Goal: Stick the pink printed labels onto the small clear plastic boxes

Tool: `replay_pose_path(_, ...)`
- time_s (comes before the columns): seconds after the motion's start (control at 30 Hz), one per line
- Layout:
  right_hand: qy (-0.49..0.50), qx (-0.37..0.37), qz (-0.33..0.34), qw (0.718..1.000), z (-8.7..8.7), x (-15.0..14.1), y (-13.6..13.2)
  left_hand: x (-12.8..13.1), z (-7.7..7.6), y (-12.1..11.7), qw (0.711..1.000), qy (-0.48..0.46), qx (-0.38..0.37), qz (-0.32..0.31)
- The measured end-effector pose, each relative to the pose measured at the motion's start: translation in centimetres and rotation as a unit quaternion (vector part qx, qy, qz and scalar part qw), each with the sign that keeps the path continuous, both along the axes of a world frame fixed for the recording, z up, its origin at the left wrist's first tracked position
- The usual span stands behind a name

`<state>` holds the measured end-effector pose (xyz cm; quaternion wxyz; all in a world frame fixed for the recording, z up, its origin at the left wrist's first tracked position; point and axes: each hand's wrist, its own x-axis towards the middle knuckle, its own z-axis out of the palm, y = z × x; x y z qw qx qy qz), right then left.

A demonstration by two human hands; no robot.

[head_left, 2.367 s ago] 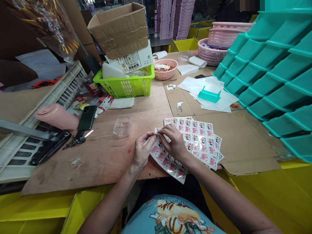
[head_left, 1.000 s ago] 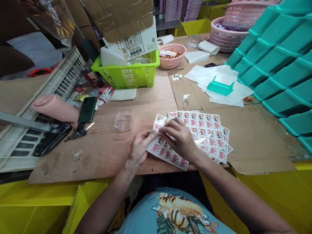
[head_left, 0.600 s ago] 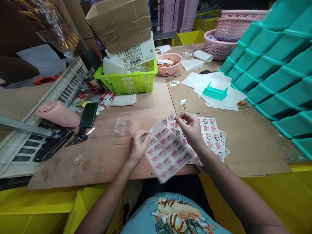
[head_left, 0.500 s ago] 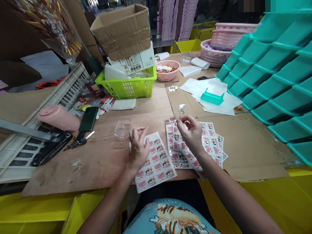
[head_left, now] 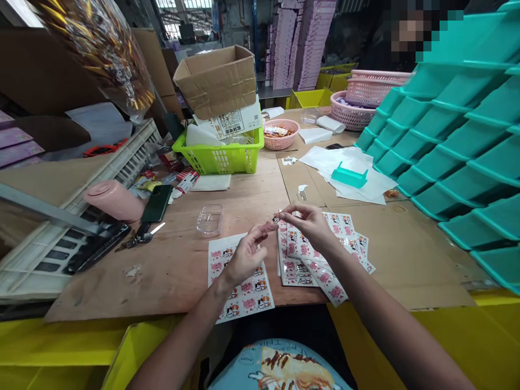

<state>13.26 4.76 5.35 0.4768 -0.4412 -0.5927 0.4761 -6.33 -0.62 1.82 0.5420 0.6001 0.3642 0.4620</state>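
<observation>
My right hand [head_left: 306, 223] pinches a small pinkish sticker [head_left: 268, 226] by its right end, above the table. The sticker's other end is at the fingertips of my left hand [head_left: 247, 253], whose thumb stands apart. Beneath the left hand lies a sheet of stickers [head_left: 248, 303] with pink lettering and cartoon cats. Several similar sheets overlap in a pile [head_left: 303, 273] under and beside my right hand. A clear plastic box [head_left: 210, 220] sits on the wood just beyond my left hand.
A green basket [head_left: 221, 158] carries a cardboard box [head_left: 217, 81]. Behind are pink baskets [head_left: 280, 142]. Teal trays [head_left: 455, 146] stack high on the right; a loose teal piece [head_left: 349, 176] rests on white paper. A phone [head_left: 156, 203], keys [head_left: 140, 236] and a pink bottle [head_left: 114, 200] are left.
My hands have come together, with the sticker now between their fingertips. The sheet under my left hand has turned and shifted left. The camera view has tilted up somewhat.
</observation>
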Motion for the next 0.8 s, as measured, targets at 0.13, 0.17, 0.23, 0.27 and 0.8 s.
replay_pose_path(0.13,0.078,0.091,-0.147,0.982,0.1,1.0,-0.1,-0.9,-2.0,-1.9,0.972,0.208,0.066,0.088)
replay_pose_path(0.17,0.096,0.097,-0.171,0.976,0.1,1.1,-0.3,-0.8,-2.8,-2.0,0.960,0.249,0.073,0.104)
replay_pose_path(0.23,0.128,0.079,-0.167,0.974,0.0,1.0,-0.7,-0.1,-3.9,-1.3,0.952,0.275,0.088,0.106)
replay_pose_path(0.27,0.141,0.059,-0.142,0.978,0.0,0.7,-0.9,0.3,-4.1,-0.5,0.953,0.269,0.101,0.101)
replay_pose_path(0.8,0.316,-0.158,0.128,0.927,0.9,-0.3,-8.3,-8.2,2.2,7.0,0.953,0.098,-0.141,0.251)
